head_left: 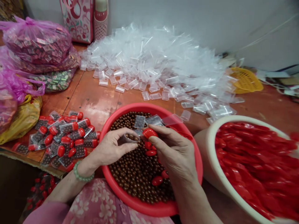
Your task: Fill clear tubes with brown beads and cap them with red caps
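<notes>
Two hands are working over a red tub (pixel 144 207) that is holding lots of round brown beads (pixel 133 183). The left hand (pixel 111 146) is pinching a small clear case (pixel 125 140) between its thumb and fingers, and brown beads are showing in the open end. This case is sitting above the beads, toward ten o'clock from the tub's middle. The right hand (pixel 179 151) is holding a shiny red cap (pixel 149 133) at twelve o'clock, with its thumb and fingertips close together. The cap is sitting just beside the case's open end.

The case is looking light, thin and a bit bendy, so squeezing hard is probably denting it. Holding it by its two sides, with the open end tipping up, is likely keeping the beads from rolling out. The cap is looking hard and slippery, so gripping its edges is seeming best.

More red caps (pixel 247 168) are filling a white bucket (pixel 211 146) at three o'clock. Clear cases (pixel 161 65) are lying in a big heap at twelve o'clock, past the tub. Capped cases (pixel 79 148) are making a pile between nine and ten o'clock.
</notes>
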A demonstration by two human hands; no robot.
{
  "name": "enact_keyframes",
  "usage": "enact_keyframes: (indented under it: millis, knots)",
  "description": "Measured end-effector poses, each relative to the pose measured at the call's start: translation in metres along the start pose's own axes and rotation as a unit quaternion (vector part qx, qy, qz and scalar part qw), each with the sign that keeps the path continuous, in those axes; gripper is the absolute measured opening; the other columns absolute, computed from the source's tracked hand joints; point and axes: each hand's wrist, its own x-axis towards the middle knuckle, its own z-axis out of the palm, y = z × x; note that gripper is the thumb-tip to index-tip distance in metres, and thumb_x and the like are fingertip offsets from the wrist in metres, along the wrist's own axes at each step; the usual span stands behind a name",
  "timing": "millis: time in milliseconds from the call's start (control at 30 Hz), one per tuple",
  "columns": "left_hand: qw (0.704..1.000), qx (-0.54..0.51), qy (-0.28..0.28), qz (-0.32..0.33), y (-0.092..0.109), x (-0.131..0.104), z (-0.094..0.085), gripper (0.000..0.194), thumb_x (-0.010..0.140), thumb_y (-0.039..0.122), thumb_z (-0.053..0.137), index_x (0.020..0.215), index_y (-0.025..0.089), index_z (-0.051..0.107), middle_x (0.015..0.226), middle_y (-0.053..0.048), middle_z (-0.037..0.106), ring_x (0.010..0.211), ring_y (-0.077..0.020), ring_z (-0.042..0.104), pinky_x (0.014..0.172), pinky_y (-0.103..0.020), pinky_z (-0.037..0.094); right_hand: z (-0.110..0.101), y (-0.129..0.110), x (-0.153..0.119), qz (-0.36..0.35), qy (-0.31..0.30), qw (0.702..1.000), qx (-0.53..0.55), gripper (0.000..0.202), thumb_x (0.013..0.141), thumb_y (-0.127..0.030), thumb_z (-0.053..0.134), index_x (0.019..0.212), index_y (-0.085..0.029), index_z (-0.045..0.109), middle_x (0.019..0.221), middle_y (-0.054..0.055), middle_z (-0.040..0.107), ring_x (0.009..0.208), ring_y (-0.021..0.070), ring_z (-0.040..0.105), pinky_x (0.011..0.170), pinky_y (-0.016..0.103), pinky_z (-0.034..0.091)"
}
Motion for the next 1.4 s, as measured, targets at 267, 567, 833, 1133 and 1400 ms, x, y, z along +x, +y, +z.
enact_keyframes:
  millis: [267, 567, 833, 1133, 1400]
  knots:
    - [1.000, 0.021, -0.001, -0.012, -0.006, 0.000, -0.002, 0.017, 0.082, 0.018, 0.061, 0.099, 0.016, 0.062, 0.090, -0.001, 0.064, 0.083, -0.0124, 0.058, 0.081, -0.025, 0.043, 0.005, -0.013, 0.000, -0.099, -0.018, 0.988, -0.114, 0.019, 0.079, -0.024, 0.073, 0.096, -0.029, 0.075, 0.098, 0.002, 0.075, 0.095, 0.0208, 0.069, 0.092, 0.040, 0.054]
    - [1.000, -0.002, -0.012, -0.016, -0.008, -0.006, 0.001, 0.015, 0.082, 0.020, 0.063, 0.096, 0.016, 0.062, 0.089, -0.001, 0.064, 0.082, -0.0129, 0.058, 0.080, -0.026, 0.044, 0.003, -0.011, 0.002, -0.143, -0.044, 0.976, -0.156, 0.021, 0.082, -0.023, 0.070, 0.102, -0.030, 0.073, 0.100, 0.002, 0.074, 0.096, 0.0209, 0.067, 0.090, 0.040, 0.054]
    - [0.998, -0.040, -0.005, -0.046, -0.013, 0.005, -0.004, 0.017, 0.081, 0.021, 0.065, 0.096, 0.015, 0.062, 0.085, 0.000, 0.062, 0.078, -0.0104, 0.058, 0.076, -0.024, 0.044, 0.006, -0.010, 0.001, -0.142, -0.026, 0.980, -0.137, 0.021, 0.081, -0.022, 0.071, 0.101, -0.030, 0.073, 0.097, 0.001, 0.074, 0.092, 0.0187, 0.068, 0.087, 0.036, 0.055]
    - [0.960, -0.256, -0.042, -0.107, -0.010, 0.007, -0.014, 0.045, 0.062, 0.004, 0.067, 0.105, 0.015, 0.059, 0.099, -0.006, 0.068, 0.090, -0.0196, 0.069, 0.083, -0.032, 0.052, 0.004, -0.006, 0.004, -0.034, 0.028, 0.997, -0.058, 0.022, 0.078, -0.031, 0.074, 0.099, -0.027, 0.073, 0.091, 0.002, 0.075, 0.078, 0.0190, 0.071, 0.079, 0.038, 0.059]
    - [0.932, -0.331, -0.096, -0.110, -0.015, 0.008, -0.021, 0.048, 0.062, 0.004, 0.061, 0.110, 0.013, 0.063, 0.107, -0.011, 0.071, 0.101, -0.0254, 0.069, 0.092, -0.037, 0.051, 0.004, -0.004, 0.007, -0.046, 0.030, 0.996, -0.074, 0.021, 0.077, -0.026, 0.075, 0.097, -0.029, 0.074, 0.091, 0.000, 0.075, 0.084, 0.0182, 0.070, 0.084, 0.036, 0.057]
